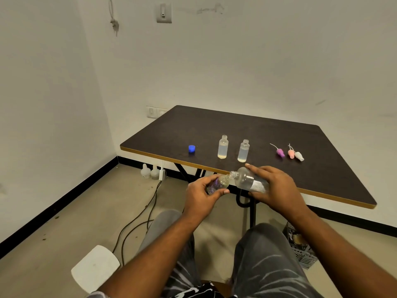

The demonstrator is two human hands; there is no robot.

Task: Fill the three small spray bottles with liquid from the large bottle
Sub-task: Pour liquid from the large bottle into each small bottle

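Note:
My right hand (272,186) grips the large clear bottle (247,179), tipped on its side with its open neck pointing left. Its mouth meets the mouth of a small clear spray bottle (219,183), which my left hand (202,194) holds tilted just off the front edge of the dark table (322,168). Two more small bottles (222,147) (243,151) stand upright and uncapped on the table, each holding pale liquid. Three spray tops lie to the right: purple (280,152), pink (290,153), white (299,156). A blue cap (191,149) sits to the left.
Cables (137,222) trail over the floor below the table's left side, near two white jugs (148,172). A white stool seat (94,267) is at lower left and a grey crate (300,248) at lower right. My knees are under my arms.

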